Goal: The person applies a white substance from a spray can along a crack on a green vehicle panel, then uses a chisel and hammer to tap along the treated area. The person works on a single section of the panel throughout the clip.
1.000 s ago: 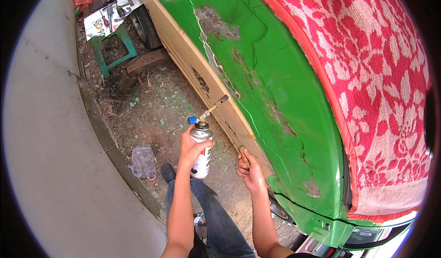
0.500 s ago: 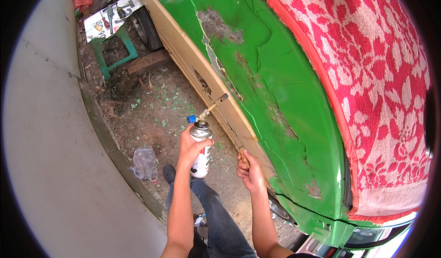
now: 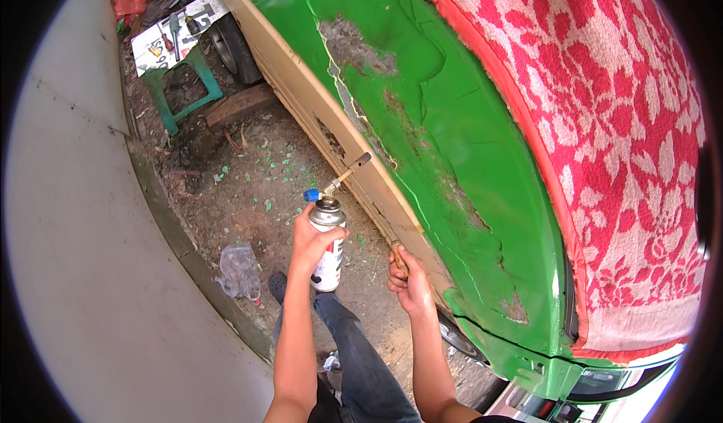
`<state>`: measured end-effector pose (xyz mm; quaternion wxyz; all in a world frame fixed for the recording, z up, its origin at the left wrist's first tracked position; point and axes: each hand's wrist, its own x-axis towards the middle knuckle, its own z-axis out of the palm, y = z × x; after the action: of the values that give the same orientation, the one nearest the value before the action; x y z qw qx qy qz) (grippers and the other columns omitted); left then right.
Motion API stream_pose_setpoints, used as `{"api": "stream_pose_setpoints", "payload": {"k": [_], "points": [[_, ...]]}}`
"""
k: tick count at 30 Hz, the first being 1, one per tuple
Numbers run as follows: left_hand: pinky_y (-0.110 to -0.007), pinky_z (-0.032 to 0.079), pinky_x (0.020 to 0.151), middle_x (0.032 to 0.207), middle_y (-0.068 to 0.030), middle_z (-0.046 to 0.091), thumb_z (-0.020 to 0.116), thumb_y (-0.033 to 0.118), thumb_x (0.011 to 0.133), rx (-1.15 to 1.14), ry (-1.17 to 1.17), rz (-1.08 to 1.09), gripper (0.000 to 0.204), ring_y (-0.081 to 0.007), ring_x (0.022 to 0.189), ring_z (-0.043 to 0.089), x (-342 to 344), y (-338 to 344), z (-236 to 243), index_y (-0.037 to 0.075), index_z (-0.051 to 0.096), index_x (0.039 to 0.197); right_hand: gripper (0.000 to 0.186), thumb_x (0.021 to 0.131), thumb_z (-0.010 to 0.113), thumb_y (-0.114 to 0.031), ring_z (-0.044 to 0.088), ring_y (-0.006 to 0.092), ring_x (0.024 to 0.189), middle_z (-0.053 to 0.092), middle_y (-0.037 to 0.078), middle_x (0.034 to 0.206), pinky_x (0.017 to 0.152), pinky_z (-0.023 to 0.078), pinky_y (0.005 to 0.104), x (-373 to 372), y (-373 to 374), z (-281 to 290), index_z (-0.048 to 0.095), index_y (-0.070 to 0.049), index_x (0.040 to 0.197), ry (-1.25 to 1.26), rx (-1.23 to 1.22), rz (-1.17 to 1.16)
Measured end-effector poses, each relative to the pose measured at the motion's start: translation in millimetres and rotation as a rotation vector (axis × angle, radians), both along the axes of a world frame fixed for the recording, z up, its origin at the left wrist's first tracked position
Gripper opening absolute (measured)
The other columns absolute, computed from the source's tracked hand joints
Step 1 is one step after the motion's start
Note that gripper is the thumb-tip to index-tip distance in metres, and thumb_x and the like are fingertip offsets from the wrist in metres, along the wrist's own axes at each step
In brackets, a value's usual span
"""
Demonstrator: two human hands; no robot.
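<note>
My left hand [image 3: 306,246] is wrapped round a white gas canister [image 3: 331,261] held upright. A blow torch head [image 3: 328,191] with a blue knob sits on top, its dark nozzle [image 3: 363,159] pointing up and right in front of the tan lower edge [image 3: 301,95] of a car. No flame can be made out. My right hand [image 3: 412,284] grips the wooden handle of a thin-bladed scraper-like tool [image 3: 399,256]; its blade lies against or just in front of the tan edge. Above them, the green car body panel [image 3: 482,144] shows cracked paint and rough grey-brown patches [image 3: 358,47].
A red and pink patterned cloth [image 3: 602,159] covers the car's upper part. A pale wall [image 3: 98,235] runs along the left. On a green stool [image 3: 177,111] lies a white board [image 3: 154,50] with hand tools. A wood block [image 3: 239,105], a clear plastic bag [image 3: 239,271] and green paint flakes lie on the ground.
The view has shifted slightly, so the stool and torch appear a little further left. Both hands keep the same holds.
</note>
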<state>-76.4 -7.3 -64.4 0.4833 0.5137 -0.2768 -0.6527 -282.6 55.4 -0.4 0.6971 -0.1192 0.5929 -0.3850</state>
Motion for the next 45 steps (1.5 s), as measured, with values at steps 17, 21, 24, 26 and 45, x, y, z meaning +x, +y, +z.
{"api": "stream_pose_setpoints", "payload": {"k": [17, 21, 24, 26, 45], "points": [[-0.031, 0.052, 0.066, 0.081, -0.0074, 0.069, 0.078, 0.007, 0.061, -0.013, -0.018, 0.012, 0.044, -0.0152, 0.069, 0.065, 10, -12, -1, 0.000, 0.059, 0.100, 0.030, 0.103, 0.048, -0.035, 0.021, 0.0039, 0.043, 0.033, -0.007, 0.058, 0.043, 0.020, 0.0219, 7, -11, -1, 0.051, -0.007, 0.094, 0.011, 0.013, 0.003], [-0.030, 0.052, 0.066, 0.081, -0.0076, 0.069, 0.078, 0.007, 0.061, 0.000, 0.001, 0.007, 0.043, -0.0153, 0.069, 0.066, 13, -15, -1, 0.000, 0.059, 0.099, 0.031, 0.102, 0.050, -0.036, 0.022, 0.0039, 0.043, 0.034, -0.006, 0.058, 0.043, 0.019, 0.0223, 9, -14, -3, 0.052, -0.006, 0.092, 0.002, 0.014, -0.017], [-0.030, 0.052, 0.066, 0.081, -0.0077, 0.069, 0.078, 0.007, 0.061, -0.011, -0.018, 0.009, 0.043, -0.0154, 0.069, 0.066, 15, -17, 0, 0.000, 0.059, 0.099, 0.032, 0.101, 0.051, -0.036, 0.023, 0.0039, 0.043, 0.035, -0.006, 0.057, 0.043, 0.019, 0.0226, 10, -16, -3, 0.053, -0.006, 0.091, 0.004, 0.011, -0.019], [-0.030, 0.052, 0.066, 0.081, -0.0078, 0.069, 0.077, 0.007, 0.061, -0.009, -0.014, 0.014, 0.043, -0.0153, 0.069, 0.066, 16, -19, 1, 0.000, 0.059, 0.099, 0.032, 0.101, 0.051, -0.036, 0.023, 0.0039, 0.043, 0.035, -0.006, 0.057, 0.043, 0.019, 0.0227, 10, -16, -3, 0.053, -0.006, 0.091, 0.004, 0.006, -0.013], [-0.030, 0.051, 0.066, 0.082, -0.0069, 0.068, 0.078, 0.006, 0.061, -0.029, 0.032, 0.034, 0.044, -0.0149, 0.070, 0.065, 20, -31, 1, 0.000, 0.059, 0.100, 0.031, 0.102, 0.051, -0.035, 0.022, 0.0036, 0.043, 0.036, -0.005, 0.058, 0.042, 0.018, 0.0228, 15, -19, -7, 0.052, -0.006, 0.091, -0.009, 0.016, -0.032]]}}
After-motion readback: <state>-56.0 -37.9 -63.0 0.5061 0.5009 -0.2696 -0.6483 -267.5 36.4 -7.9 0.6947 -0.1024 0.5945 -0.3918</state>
